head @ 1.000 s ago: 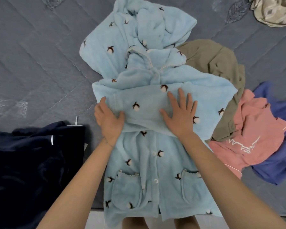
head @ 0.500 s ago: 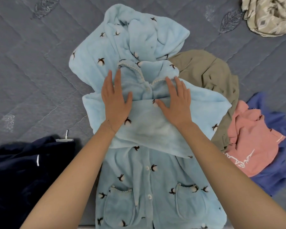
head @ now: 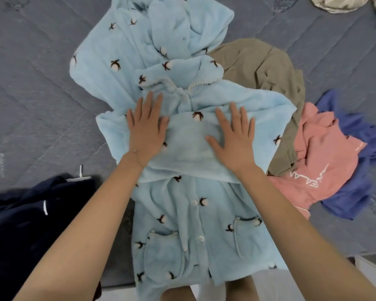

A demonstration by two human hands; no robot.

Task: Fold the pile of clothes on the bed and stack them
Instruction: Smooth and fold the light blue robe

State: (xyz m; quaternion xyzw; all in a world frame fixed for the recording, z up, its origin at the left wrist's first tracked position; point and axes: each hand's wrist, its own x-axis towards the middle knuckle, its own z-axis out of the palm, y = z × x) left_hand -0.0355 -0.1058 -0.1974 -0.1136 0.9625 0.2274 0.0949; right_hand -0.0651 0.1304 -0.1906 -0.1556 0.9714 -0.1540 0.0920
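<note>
Now that both sleeves [head: 189, 135] lie crossed beneath them, the left hand [head: 147, 131] and right hand [head: 234, 137], fingers straight, have slid up flattening the blue robe [head: 182, 213], whose hood [head: 161, 29] beyond the fingertips [head: 149, 97] awaits folding.

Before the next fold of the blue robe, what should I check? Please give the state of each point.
1. The left hand lies flat on the robe: ok.
2. The right hand lies flat on the folded sleeve: ok.
3. The sleeve crosses the chest: ok.
4. The hood is smooth: not ok, bunched.
5. The robe is free of the olive garment: not ok, it overlaps it.
6. The underside is smooth: cannot tell.
</note>
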